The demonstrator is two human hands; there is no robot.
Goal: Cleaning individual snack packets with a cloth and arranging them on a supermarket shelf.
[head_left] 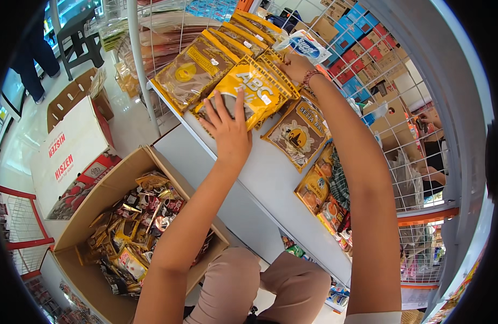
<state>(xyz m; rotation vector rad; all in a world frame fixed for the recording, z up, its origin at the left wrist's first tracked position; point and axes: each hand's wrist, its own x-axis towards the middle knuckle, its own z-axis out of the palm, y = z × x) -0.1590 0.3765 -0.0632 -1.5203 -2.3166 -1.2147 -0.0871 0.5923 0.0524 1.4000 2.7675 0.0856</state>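
Observation:
My left hand (229, 135) lies with spread fingers on the front of a yellow ABC coffee packet (253, 91). This packet leans on similar packets at the right end of a row on the grey shelf (261, 170). At the far right corner of that row, my right hand (297, 69) has its fingers curled at the top edge of a yellow-and-brown packet (273, 65) behind the ABC one; some fingertips are hidden. Brown coffee packets with yellow tops (196, 67) stand to the left. A Setia Bali packet (297, 131) lies nearer, under my right forearm.
A cardboard box (75, 259) full of mixed sachets (131, 235) stands at my left, beside a white Kiszen carton (67, 150). White wire mesh (411, 162) backs the shelf. Smaller sachets (313, 188) lie along it. A person's legs (34, 60) show at far left.

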